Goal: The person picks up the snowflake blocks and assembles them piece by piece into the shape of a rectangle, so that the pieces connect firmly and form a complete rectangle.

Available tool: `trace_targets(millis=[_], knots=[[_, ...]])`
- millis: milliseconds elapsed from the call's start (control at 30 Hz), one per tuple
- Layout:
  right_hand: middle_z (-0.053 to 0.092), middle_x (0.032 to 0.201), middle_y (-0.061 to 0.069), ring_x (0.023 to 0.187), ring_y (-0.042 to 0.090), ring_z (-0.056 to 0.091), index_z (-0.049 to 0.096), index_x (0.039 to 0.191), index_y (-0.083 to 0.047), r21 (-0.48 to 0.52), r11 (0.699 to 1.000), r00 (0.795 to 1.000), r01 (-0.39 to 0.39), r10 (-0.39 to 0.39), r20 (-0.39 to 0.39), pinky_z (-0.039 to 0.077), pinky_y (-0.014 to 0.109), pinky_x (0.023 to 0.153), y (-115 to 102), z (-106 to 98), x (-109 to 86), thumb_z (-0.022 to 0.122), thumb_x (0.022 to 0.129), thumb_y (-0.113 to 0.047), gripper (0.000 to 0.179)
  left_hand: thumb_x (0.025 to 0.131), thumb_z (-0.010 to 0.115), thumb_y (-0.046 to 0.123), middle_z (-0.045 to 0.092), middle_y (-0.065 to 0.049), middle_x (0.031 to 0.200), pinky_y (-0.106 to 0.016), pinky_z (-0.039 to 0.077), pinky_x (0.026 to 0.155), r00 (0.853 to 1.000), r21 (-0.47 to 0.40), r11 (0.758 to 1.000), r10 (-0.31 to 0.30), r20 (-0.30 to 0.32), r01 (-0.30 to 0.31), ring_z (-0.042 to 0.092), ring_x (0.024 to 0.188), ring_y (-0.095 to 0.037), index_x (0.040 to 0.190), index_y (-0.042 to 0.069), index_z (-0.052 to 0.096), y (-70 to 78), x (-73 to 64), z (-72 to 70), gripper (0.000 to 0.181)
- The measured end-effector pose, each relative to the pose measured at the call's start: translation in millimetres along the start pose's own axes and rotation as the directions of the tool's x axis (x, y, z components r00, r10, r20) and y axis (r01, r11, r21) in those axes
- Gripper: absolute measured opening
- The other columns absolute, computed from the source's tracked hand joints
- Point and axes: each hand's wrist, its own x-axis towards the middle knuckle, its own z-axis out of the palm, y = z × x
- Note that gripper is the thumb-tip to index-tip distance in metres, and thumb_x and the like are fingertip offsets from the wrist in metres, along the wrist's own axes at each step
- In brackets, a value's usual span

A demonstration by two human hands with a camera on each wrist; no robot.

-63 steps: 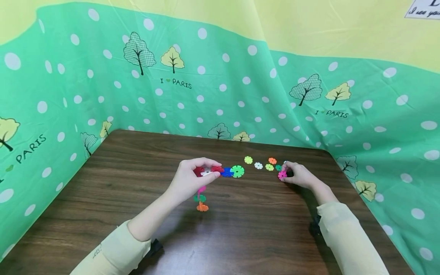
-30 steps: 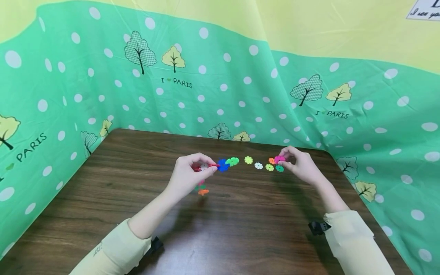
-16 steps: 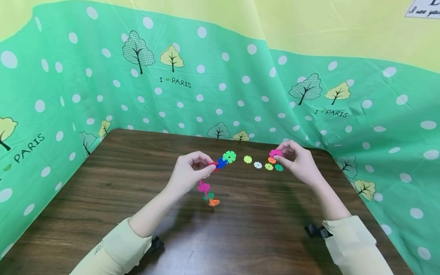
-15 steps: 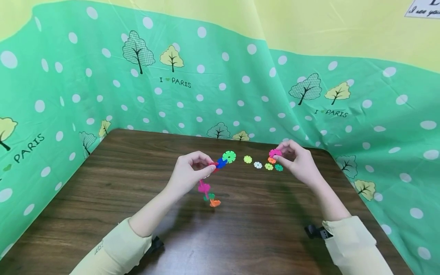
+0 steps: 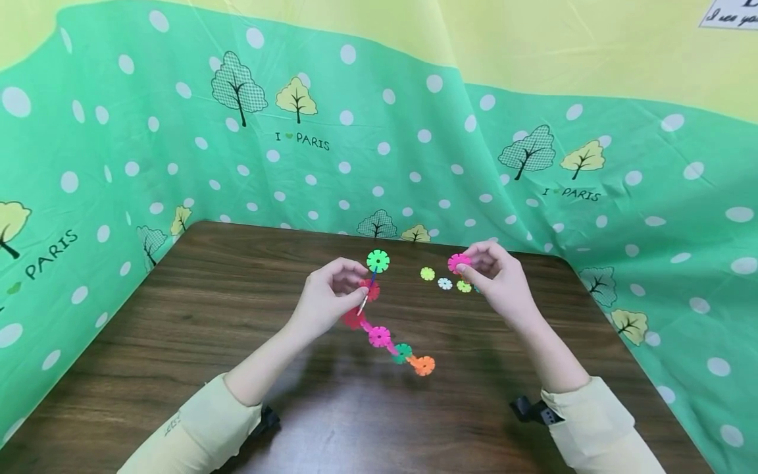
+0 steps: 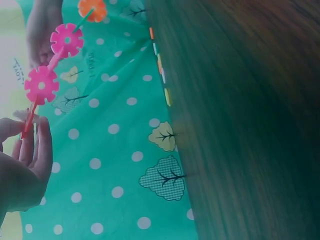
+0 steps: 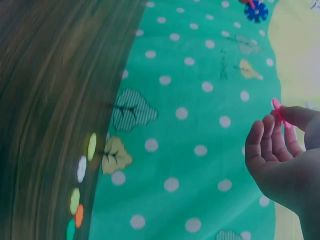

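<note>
My left hand pinches a chain of notched plastic discs, the snowflake kind, between thumb and fingers. A light green disc tops the chain, joined to a blue one seen edge-on. From the fingers it slants down right through red, pink and dark green to an orange disc at the end. In the left wrist view pink discs rise above the fingertips. My right hand pinches a single pink disc by its edge, to the right of the light green one and apart from it.
On the wooden table behind the hands lie loose discs: a yellow one, a white one and several more. The right hand partly covers some in the head view. A green dotted cloth hangs behind the table.
The right hand has picked up the pink disc and carried it left toward the chain. The left hand has turned the chain, so its light green end points up and its orange end swings right.
</note>
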Motion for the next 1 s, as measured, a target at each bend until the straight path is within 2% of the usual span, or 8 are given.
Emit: trace_targets(millis=[67,267,333,567,700,767,1000], knots=[[0.068,0.084,-0.003,0.070,0.019,0.063,0.057,0.104,-0.001,0.067,0.998,1.000,-0.013,0.013,0.004,0.053,0.023,0.064,-1,6,-0.9,0.069,0.086,-0.010,0.025,0.080,0.067,-0.004,0.069,-0.015,0.087,-0.026,0.054,0.069,1.000,-0.002,1.000,0.014,0.002,-0.014,0.066,0.074,-0.021,0.108,0.002,0.061,0.7,-0.7,1.2,0.029],[0.067,0.081,0.000,0.065,0.018,0.062,0.055,0.102,0.000,0.245,0.967,0.997,-0.070,0.061,0.044,0.055,0.028,0.064,-9,25,-1.9,0.069,0.086,-0.009,0.023,0.078,0.069,-0.005,0.068,-0.010,0.083,-0.025,0.056,0.068,0.996,0.031,0.996,0.085,0.000,-0.085,0.066,0.073,-0.015,0.124,0.011,0.054,-24.0,5.4,5.8,0.051],[0.066,0.079,0.000,0.064,0.015,0.063,0.055,0.101,-0.001,0.280,0.956,0.995,-0.093,0.078,0.063,0.056,0.028,0.064,-12,32,-1.4,0.068,0.086,-0.009,0.021,0.078,0.069,-0.006,0.067,-0.009,0.082,-0.025,0.056,0.067,0.994,0.042,0.993,0.111,0.003,-0.111,0.066,0.072,-0.015,0.127,0.012,0.052,-27.3,6.4,6.8,0.055],[0.065,0.077,-0.001,0.062,0.014,0.063,0.054,0.104,-0.002,0.375,0.912,0.985,-0.165,0.136,0.105,0.056,0.028,0.063,-15,54,3.0,0.067,0.087,-0.006,0.022,0.078,0.070,-0.005,0.066,-0.005,0.081,-0.024,0.056,0.067,0.989,0.117,0.982,0.144,0.026,-0.146,0.067,0.070,-0.013,0.133,0.021,0.049,-34.5,8.7,10.1,0.064],[0.066,0.077,0.000,0.060,0.016,0.062,0.054,0.113,0.000,0.426,0.877,0.975,-0.221,0.186,0.123,0.055,0.028,0.061,-15,63,4.2,0.068,0.086,-0.007,0.030,0.079,0.069,-0.005,0.065,-0.006,0.082,-0.023,0.056,0.067,0.985,0.153,0.973,0.167,0.035,-0.171,0.067,0.071,-0.012,0.132,0.019,0.049,-38.8,10.0,12.6,0.062],[0.067,0.077,0.000,0.060,0.016,0.062,0.055,0.115,0.001,0.426,0.870,0.969,-0.247,0.207,0.138,0.056,0.028,0.062,-16,66,4.5,0.068,0.086,-0.008,0.033,0.079,0.069,-0.006,0.065,-0.007,0.082,-0.022,0.055,0.066,0.983,0.163,0.970,0.179,0.036,-0.183,0.067,0.071,-0.012,0.131,0.016,0.049,-40.7,10.3,13.7,0.059],[0.068,0.077,0.003,0.058,0.014,0.063,0.055,0.110,0.005,0.440,0.841,0.948,-0.317,0.262,0.182,0.057,0.031,0.064,-14,73,5.2,0.065,0.087,-0.006,0.027,0.081,0.067,-0.005,0.065,-0.006,0.083,-0.020,0.055,0.066,0.972,0.208,0.950,0.230,0.047,-0.234,0.068,0.077,-0.012,0.128,0.016,0.049,-44.5,9.5,17.2,0.055]])
